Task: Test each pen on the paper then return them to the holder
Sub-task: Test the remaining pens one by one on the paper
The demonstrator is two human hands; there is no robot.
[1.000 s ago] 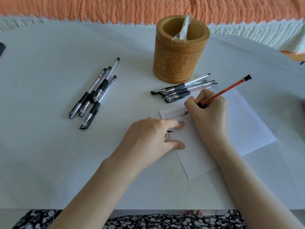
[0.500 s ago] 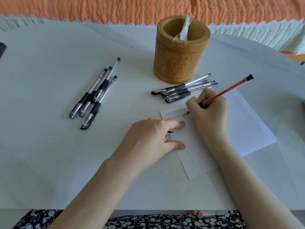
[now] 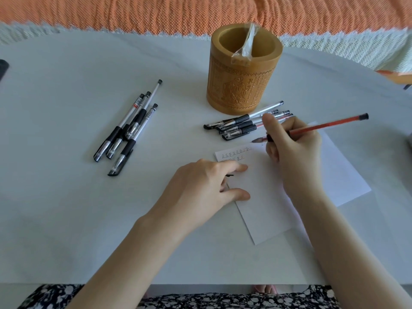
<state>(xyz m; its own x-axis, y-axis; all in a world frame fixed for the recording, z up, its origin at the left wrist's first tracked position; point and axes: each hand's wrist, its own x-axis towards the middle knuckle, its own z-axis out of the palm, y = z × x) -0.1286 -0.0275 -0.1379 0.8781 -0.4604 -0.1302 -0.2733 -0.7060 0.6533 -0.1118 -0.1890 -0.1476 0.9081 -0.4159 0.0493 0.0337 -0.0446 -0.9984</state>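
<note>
Right hand (image 3: 294,150) grips the red pen (image 3: 323,126), tip pointing left at the paper (image 3: 267,197)'s far edge; left hand (image 3: 200,188) rests relaxed on it; holder (image 3: 243,85) just beyond

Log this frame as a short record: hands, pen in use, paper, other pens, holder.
right hand: grips red pen, tip at far edge of paper
left hand: rests on paper; small black piece under its fingers
test marks: small rows near paper's top
left pens: four, lying loose
pen cluster: beside holder
holder: upright; only clear wrapper visible inside
</note>
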